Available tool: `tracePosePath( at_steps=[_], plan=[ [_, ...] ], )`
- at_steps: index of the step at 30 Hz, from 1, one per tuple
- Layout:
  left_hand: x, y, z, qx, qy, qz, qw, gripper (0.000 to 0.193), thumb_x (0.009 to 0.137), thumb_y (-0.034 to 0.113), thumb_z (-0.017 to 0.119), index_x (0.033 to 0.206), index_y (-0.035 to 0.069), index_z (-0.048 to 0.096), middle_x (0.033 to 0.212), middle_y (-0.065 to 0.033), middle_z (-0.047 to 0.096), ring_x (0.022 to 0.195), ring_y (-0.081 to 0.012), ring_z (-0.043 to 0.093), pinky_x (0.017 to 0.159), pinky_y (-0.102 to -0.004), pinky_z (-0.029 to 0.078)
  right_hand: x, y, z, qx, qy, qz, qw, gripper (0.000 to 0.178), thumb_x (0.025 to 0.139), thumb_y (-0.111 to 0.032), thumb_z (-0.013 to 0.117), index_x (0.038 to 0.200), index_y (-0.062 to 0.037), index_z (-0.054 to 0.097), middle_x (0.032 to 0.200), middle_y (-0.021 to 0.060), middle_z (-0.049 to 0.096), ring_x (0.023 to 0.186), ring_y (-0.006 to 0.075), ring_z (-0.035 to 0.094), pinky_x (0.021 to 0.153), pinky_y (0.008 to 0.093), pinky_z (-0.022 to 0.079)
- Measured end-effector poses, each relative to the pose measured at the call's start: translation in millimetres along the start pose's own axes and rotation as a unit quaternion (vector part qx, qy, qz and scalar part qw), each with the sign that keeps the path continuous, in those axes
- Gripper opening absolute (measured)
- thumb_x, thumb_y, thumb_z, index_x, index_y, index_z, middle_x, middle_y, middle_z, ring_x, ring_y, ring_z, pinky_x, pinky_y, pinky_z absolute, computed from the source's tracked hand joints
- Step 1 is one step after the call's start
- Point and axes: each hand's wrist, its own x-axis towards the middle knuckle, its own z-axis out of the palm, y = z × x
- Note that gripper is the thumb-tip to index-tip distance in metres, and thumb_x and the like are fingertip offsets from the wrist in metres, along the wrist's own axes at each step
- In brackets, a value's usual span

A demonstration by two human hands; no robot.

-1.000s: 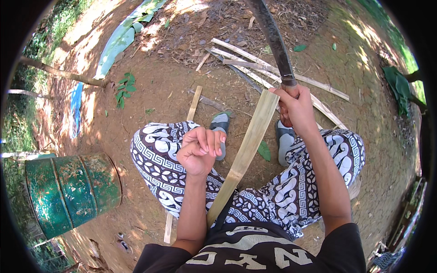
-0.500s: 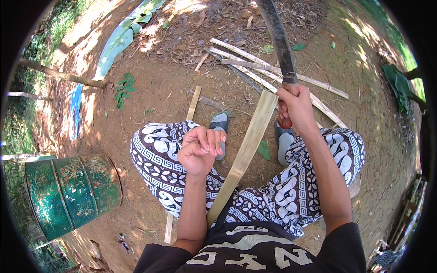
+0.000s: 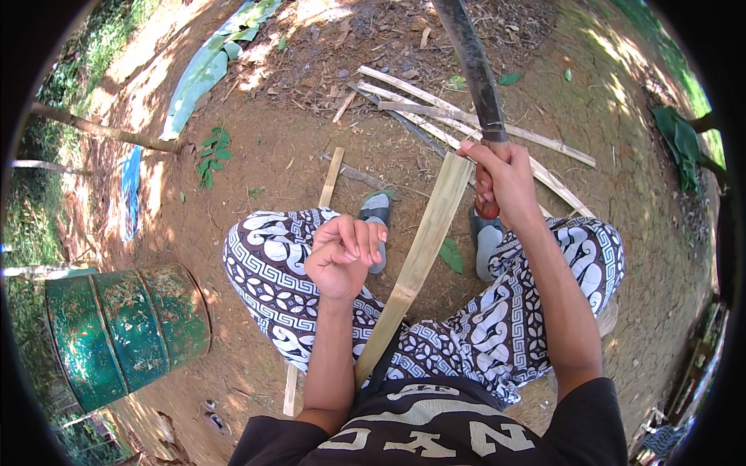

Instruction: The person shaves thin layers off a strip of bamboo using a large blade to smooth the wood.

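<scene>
My right hand (image 3: 503, 180) grips the wooden handle of a machete (image 3: 475, 74), its dark blade pointing up and away. The thumb and forefinger side of this hand reaches the upper end of a flat split bamboo slat (image 3: 423, 248). The slat slants from that hand down to my lap, its lower end against my shirt. My left hand (image 3: 344, 252) hovers over my left knee, beside the slat and apart from it. Its fingers are loosely curled in, with nothing visible in them.
Several pale bamboo strips (image 3: 536, 140) lie crossed on the dirt ahead, and another strip (image 3: 332, 177) lies by my left foot. A rusty green drum (image 3: 128, 334) rests at the left. Farther off are a banana leaf (image 3: 203, 78) and a branch (image 3: 101, 128).
My right forefinger has straightened a little over the slat's end. The slat's top and the machete have shifted slightly left. The left hand has barely moved.
</scene>
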Motion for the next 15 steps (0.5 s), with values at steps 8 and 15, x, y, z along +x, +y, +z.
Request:
tracePosePath(
  at_steps=[8,15],
  plan=[
    [0,-1,-3,-0.007,-0.014,0.003,1.000,0.006,0.063,0.012,0.051,0.068,0.008,0.049,0.057,-0.0088,0.052,0.058,-0.0222,0.053,0.083,-0.0411,0.042,0,0,1,0.001,0.012,0.015,1.000,0.041,0.091,-0.022,0.072,0.063,-0.0127,0.043,0.051,-0.0067,0.043,0.039,0.0029,0.038,0.037,0.0236,0.029],
    [1,-14,22,0.207,0.034,-0.099,0.973,0.045,0.093,0.032,0.051,0.122,-0.003,0.052,0.107,-0.0160,0.067,0.093,-0.0279,0.066,0.100,-0.0405,0.043,2,4,0,0.012,0.018,0.006,1.000,0.033,0.089,-0.023,0.074,0.071,-0.0070,0.051,0.049,-0.0056,0.043,0.037,0.0036,0.037,0.037,0.0225,0.028]
  ],
)
